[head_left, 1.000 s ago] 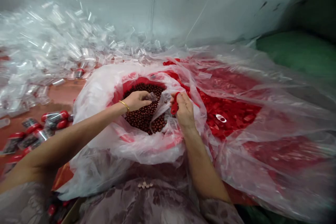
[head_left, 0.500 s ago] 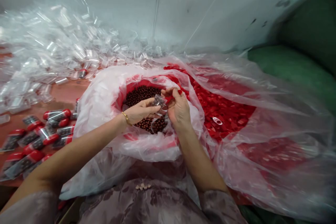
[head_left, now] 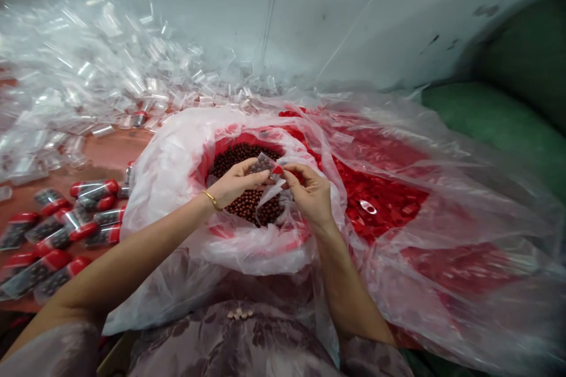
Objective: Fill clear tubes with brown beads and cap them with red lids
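Observation:
My left hand (head_left: 236, 185) is closed around a small clear plastic tube (head_left: 264, 162) with dark beads inside. At the tube's right end sits a small red cap (head_left: 277, 170), pinched by the fingers of my right hand (head_left: 312, 193). The cap meets the tube's mouth; how far it is pushed on I cannot tell. Both hands are above a round red container lined with white plastic sheeting (head_left: 161, 165). Many dark brown beads (head_left: 241, 156) fill it, and a loose flap of clear film (head_left: 269, 191) hangs over them.
Several filled, red-capped tubes (head_left: 55, 227) lie on the reddish table (head_left: 112, 153) at left. Behind them is a large heap of clear tubes (head_left: 106, 65). To the right, red caps (head_left: 380, 194) are heaped in a clear plastic bag (head_left: 446, 212), near a green sack (head_left: 499, 123).
My right hand has turned and come down, bringing the red cap from above its fingers to the tube's end. My left hand keeps hold of the tube, which is now tilted towards the right.

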The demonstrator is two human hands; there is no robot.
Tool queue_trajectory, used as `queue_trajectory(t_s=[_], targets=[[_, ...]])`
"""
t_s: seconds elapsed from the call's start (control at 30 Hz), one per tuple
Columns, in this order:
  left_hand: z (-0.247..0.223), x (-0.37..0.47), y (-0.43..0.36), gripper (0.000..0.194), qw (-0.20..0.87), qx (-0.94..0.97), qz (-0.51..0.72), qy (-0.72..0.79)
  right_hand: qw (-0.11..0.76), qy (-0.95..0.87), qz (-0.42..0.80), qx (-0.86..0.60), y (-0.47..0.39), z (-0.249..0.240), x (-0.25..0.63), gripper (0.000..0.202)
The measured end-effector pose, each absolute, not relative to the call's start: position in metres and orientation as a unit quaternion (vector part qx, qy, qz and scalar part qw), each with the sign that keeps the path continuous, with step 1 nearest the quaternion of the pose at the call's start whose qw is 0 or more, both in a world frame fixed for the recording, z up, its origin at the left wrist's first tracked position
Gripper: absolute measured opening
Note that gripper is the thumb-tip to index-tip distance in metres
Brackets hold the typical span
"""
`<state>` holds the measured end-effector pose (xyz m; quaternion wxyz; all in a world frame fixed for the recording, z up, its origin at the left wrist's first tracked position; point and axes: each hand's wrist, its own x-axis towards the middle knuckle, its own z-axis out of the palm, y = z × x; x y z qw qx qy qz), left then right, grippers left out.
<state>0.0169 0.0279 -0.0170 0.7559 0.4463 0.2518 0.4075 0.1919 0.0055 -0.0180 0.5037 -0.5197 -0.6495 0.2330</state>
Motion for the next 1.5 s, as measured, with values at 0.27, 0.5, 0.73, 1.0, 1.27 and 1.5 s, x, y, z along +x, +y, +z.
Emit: queue_trajectory(t_s=[0.27, 0.5, 0.73, 1.0, 1.27, 1.5], targets=[[-0.016, 0.015, 0.026, 0.046, 0.717, 0.486, 0.416, 0.275, 0.278, -0.813, -0.081, -0.506, 0.000, -0.012, 0.194, 0.040], [-0.017, 0.019, 0.027, 0.046, 0.704, 0.534, 0.394, 0.253, 0.457, -0.700, 0.191, -0.514, -0.002, -0.002, 0.188, 0.038], [-0.019, 0.017, 0.022, 0.041, 0.633, 0.623, 0.366, 0.279, 0.447, -0.727, 0.216, -0.474, -0.003, 0.001, 0.184, 0.032], [-0.017, 0.014, 0.019, 0.037, 0.560, 0.686, 0.345, 0.310, 0.365, -0.808, 0.136, -0.442, -0.011, -0.004, 0.194, 0.040], [-0.011, 0.020, 0.017, 0.035, 0.514, 0.762, 0.240, 0.313, 0.483, -0.708, 0.228, -0.462, 0.003, 0.002, 0.194, 0.048], [-0.015, 0.023, 0.015, 0.034, 0.361, 0.868, 0.188, 0.286, 0.506, -0.510, 0.526, -0.457, 0.027, -0.014, 0.163, 0.067]])
